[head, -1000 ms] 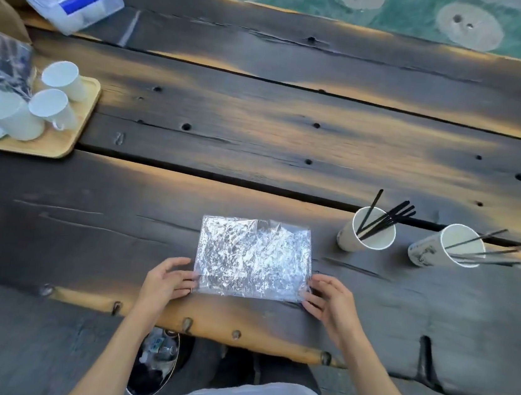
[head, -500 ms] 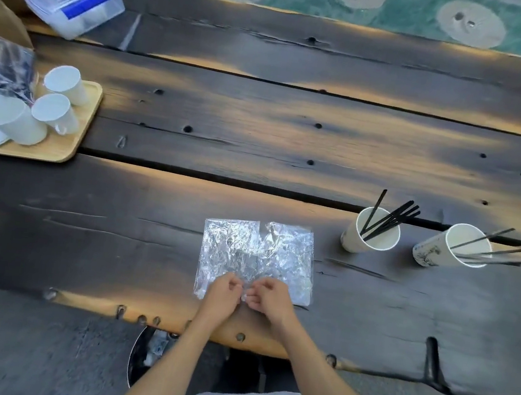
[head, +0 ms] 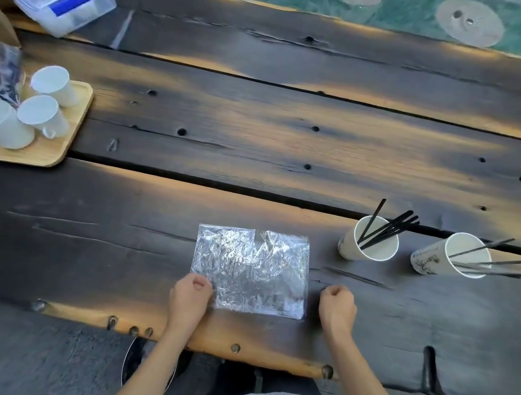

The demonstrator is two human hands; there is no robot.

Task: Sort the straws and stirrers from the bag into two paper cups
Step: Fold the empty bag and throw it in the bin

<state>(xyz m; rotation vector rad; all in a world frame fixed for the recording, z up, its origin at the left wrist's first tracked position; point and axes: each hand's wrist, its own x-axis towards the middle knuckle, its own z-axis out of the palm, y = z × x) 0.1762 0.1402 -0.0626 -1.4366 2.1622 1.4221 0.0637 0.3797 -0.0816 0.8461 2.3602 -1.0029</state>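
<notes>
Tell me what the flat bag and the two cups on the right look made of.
Bag: thin clear plastic film, glossy, crinkled with bright glints. Left cup and right cup: likely paper, matte white with rolled rims; the right one shows a dark print.

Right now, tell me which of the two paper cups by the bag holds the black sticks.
The paper cup nearer the bag, closer to the right hand. Its sticks are solid black; the farther cup holds thinner, greyish ones.

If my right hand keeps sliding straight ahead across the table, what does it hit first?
Probably the nearer paper cup, the one with black sticks. The right hand sits just right of the bag, and only bare table shows between; the line is approximate.
</notes>
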